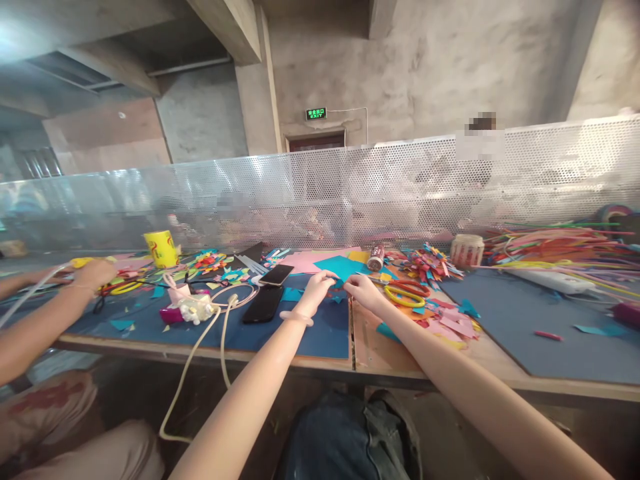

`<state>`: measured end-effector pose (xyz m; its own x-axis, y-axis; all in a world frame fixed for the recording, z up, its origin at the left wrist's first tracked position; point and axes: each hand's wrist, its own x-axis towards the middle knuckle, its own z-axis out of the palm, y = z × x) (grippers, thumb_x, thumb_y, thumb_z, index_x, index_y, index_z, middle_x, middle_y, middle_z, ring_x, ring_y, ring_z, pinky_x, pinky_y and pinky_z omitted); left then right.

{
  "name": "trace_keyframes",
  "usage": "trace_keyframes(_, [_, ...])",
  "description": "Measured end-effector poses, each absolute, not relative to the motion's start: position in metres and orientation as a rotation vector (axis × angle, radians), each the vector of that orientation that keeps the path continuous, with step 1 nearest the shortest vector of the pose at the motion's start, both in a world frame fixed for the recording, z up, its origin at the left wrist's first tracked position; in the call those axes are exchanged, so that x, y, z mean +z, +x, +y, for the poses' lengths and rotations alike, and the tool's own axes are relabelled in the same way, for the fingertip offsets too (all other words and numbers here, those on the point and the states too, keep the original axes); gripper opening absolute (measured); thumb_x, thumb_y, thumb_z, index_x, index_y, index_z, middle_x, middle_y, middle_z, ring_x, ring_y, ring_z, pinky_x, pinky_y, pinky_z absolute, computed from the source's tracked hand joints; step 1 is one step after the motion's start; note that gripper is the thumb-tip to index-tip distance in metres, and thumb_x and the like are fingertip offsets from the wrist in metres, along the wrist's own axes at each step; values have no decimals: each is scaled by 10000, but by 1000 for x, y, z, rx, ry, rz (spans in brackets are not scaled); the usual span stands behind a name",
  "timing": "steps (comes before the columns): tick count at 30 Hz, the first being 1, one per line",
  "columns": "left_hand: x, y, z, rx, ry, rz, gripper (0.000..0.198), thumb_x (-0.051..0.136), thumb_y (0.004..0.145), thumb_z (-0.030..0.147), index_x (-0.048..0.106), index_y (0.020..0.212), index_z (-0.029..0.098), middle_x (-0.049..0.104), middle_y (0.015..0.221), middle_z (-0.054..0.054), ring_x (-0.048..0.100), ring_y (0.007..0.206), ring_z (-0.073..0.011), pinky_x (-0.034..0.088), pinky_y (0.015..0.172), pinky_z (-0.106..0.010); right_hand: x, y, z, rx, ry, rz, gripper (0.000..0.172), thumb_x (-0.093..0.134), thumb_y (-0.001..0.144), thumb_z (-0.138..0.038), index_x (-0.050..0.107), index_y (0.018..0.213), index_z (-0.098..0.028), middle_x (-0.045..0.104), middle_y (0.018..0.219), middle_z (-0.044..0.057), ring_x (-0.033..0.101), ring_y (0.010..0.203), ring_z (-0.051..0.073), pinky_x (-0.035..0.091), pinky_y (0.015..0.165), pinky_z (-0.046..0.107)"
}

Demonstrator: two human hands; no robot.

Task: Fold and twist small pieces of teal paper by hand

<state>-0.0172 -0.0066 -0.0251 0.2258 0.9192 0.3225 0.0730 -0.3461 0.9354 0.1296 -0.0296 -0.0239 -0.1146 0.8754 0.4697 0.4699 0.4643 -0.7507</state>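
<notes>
My left hand (pixel 316 289) and my right hand (pixel 364 291) meet over the middle of the table, fingers pinched together on a small teal paper piece (pixel 341 283) between them. A larger teal paper sheet (pixel 343 265) lies just behind the hands. Scissors with red and yellow handles (pixel 407 292) lie right of my right hand. Two black phones (pixel 267 293) rest left of my left hand.
A co-worker's arm (pixel 45 313) reaches in from the left near yellow scissors. A yellow cup (pixel 161 248), a small can (pixel 376 257), a tape roll (pixel 467 251), paper scraps and strips (pixel 555 243) crowd the table. A perforated metal screen (pixel 350 187) stands behind. A white cable (pixel 200 347) hangs over the edge.
</notes>
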Motion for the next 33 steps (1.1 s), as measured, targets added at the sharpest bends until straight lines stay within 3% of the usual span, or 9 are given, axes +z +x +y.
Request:
trace_keyframes(10, [-19, -16, -10, 1183, 1514, 879, 239, 481, 716, 252, 547, 934, 179, 626, 910, -56, 611, 705, -152, 418, 528, -216, -28, 132, -24, 611, -1134, -1620, 136, 425, 649, -227, 479, 541, -162, 510, 489, -16, 474, 479, 102, 347, 466, 202])
trace_keyframes(16, [-21, -16, -13, 1156, 1619, 875, 236, 578, 694, 304, 572, 881, 161, 637, 886, -71, 605, 783, -174, 434, 583, -230, -25, 132, -28, 564, -1178, -1615, 131, 414, 653, -227, 480, 558, -165, 516, 505, -11, 483, 516, 112, 353, 493, 212])
trace_keyframes(27, [-24, -12, -12, 1177, 1651, 819, 221, 624, 663, 242, 545, 844, 143, 636, 809, -66, 603, 722, -158, 440, 608, -241, -26, 127, -26, 589, -1170, -1597, 160, 436, 698, -312, 475, 637, -170, 504, 529, -23, 478, 520, 113, 366, 507, 230])
trace_keyframes(33, [-20, -12, -11, 1115, 1434, 758, 151, 456, 757, 274, 519, 808, 146, 646, 735, -74, 625, 697, -188, 452, 619, -284, -28, 130, -23, 609, -1134, -1555, 194, 440, 699, -340, 425, 591, -180, 459, 510, -39, 439, 472, 97, 332, 465, 224])
